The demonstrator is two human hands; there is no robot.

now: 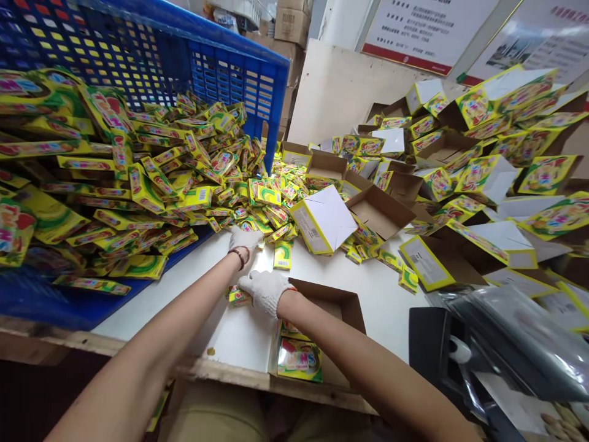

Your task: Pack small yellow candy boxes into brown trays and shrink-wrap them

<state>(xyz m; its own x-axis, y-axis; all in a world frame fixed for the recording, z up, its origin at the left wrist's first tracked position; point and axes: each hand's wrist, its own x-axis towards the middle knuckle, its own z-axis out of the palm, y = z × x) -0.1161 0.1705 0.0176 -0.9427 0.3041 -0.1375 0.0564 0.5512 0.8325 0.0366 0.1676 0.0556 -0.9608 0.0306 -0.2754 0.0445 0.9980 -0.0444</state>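
Note:
My left hand [245, 240], in a white glove, reaches to the near edge of the heap of small yellow-green packets [267, 195]; its fingertips are hidden. My right hand [265, 291], also gloved, has its fingers closed on a small packet [239, 297] over the white table [230, 334]. Under my right forearm sits an open carton [352, 307] with packets [300, 360] lying face up at its near left side. A single packet [282, 255] lies flat between my hands and the heap.
A blue crate [276, 92], tipped open toward the table, holds many packets at the left. Empty display cartons [384, 212] are piled at the right. A black holder [426, 344] and clear plastic bags [515, 331] lie at the lower right.

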